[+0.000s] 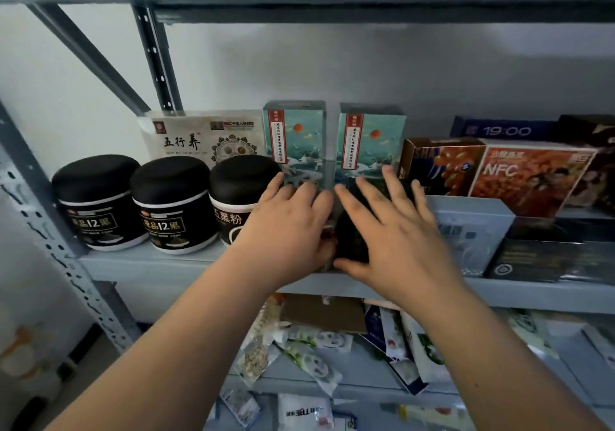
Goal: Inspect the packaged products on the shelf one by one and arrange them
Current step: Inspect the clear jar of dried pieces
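A dark flat package lies at the front middle of the grey shelf. My right hand rests on top of it with fingers spread straight and the thumb along its near edge. My left hand lies flat beside it on the left, fingers straight, thumb touching the package's left side. Much of the package is hidden under my hands. Behind them stand two teal boxes.
Three black jars stand at the left, in front of a white pouch. Orange boxes, a blue box, a pale blue box and a dark flat box fill the right. Several sachets litter the lower shelf.
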`<state>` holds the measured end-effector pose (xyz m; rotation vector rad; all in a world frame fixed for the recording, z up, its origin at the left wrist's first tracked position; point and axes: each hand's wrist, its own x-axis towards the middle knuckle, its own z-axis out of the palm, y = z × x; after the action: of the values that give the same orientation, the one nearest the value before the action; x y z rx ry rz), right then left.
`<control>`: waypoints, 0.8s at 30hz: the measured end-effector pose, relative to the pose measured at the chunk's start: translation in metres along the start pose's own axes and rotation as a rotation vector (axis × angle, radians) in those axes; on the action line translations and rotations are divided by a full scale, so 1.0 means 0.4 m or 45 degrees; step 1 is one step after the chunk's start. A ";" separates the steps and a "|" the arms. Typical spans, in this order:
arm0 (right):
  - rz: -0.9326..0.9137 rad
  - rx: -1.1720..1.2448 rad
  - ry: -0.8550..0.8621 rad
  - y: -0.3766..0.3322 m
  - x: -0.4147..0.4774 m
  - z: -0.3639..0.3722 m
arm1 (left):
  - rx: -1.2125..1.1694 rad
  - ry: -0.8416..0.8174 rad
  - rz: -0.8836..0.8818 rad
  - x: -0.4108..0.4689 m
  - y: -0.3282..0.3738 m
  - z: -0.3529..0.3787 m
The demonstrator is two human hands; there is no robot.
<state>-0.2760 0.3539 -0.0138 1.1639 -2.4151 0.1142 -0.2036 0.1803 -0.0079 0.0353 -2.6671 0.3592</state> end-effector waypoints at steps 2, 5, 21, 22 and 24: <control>-0.036 -0.002 0.024 0.013 -0.002 0.012 | -0.016 0.022 -0.083 -0.017 0.027 -0.013; -0.095 0.023 0.025 0.030 -0.005 0.019 | -0.230 0.177 -0.248 -0.056 0.066 -0.007; -0.175 1.085 0.097 -0.028 -0.138 0.021 | -2.532 0.611 -1.067 -0.220 0.140 0.039; -0.144 1.176 0.035 -0.047 -0.148 0.025 | -2.630 0.603 -1.034 -0.232 0.137 0.039; -0.131 1.217 -0.055 -0.087 -0.165 0.032 | -2.762 0.592 -0.998 -0.258 0.133 0.031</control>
<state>-0.2188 0.3758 -0.0579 1.6522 -2.3436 1.3267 -0.1206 0.2251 -0.0767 0.2327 -1.1528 -2.2120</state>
